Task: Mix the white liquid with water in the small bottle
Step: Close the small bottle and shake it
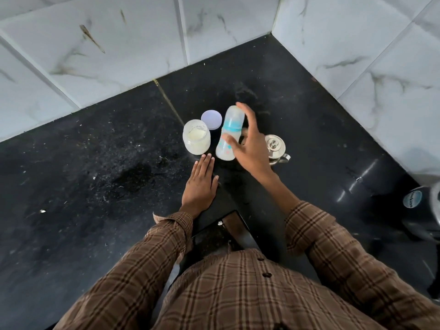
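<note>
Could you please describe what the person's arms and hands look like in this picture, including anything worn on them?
Both arms wear long sleeves of a brown plaid shirt with darker and pale crossing lines, cuffs ending at the wrists. The left hand and right hand are bare: no gloves, rings or watch show. Dark buttons run down the shirt front.

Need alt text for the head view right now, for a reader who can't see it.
Right hand reaches around a baby bottle standing on a black counter; whether it grips is unclear. Left hand rests flat nearby, beside an open jar of white liquid.
</note>
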